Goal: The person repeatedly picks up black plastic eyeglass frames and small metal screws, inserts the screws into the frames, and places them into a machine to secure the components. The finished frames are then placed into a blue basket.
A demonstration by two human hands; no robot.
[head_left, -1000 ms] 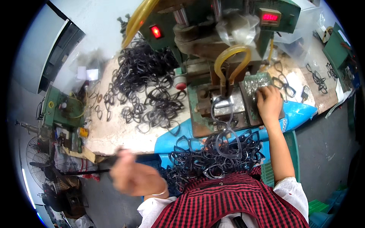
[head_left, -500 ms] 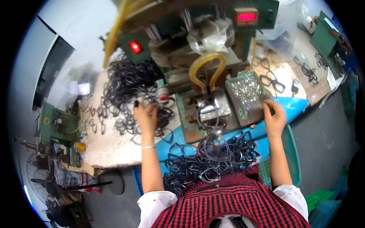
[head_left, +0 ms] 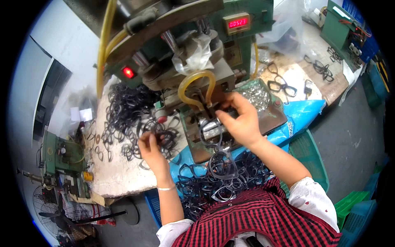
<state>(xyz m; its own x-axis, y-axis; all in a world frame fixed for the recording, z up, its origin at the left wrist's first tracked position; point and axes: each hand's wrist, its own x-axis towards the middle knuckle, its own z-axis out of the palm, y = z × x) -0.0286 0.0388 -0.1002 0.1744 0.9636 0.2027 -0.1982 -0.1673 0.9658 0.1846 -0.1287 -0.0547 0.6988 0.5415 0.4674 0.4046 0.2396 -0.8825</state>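
A dark, translucent eyeglass frame (head_left: 223, 164) hangs from the metal fixture (head_left: 210, 128) of a green press (head_left: 247, 49), one rim up at the fixture and the other below it. My right hand (head_left: 243, 121) is at the fixture, thumb and forefinger pinched close to the working point; what they hold, if anything, is too small to make out. Over the near edge of the loose dark frames (head_left: 168, 133) on the table, my left hand (head_left: 154, 155) is loosely bent with its fingers apart. Nothing shows in it.
A tray of small shiny metal parts (head_left: 256, 95) lies right of the fixture. A large heap of dark frames (head_left: 129, 103) covers the table at left; more frames (head_left: 197, 187) fill my lap. A yellow hose loop (head_left: 196, 78) hangs over the fixture. Blue plastic sheet (head_left: 302, 115) covers the table edge.
My right hand has moved left from beside the parts tray to the fixture. My left hand has come slightly nearer to me. The view has turned, shifting the press left in the picture.
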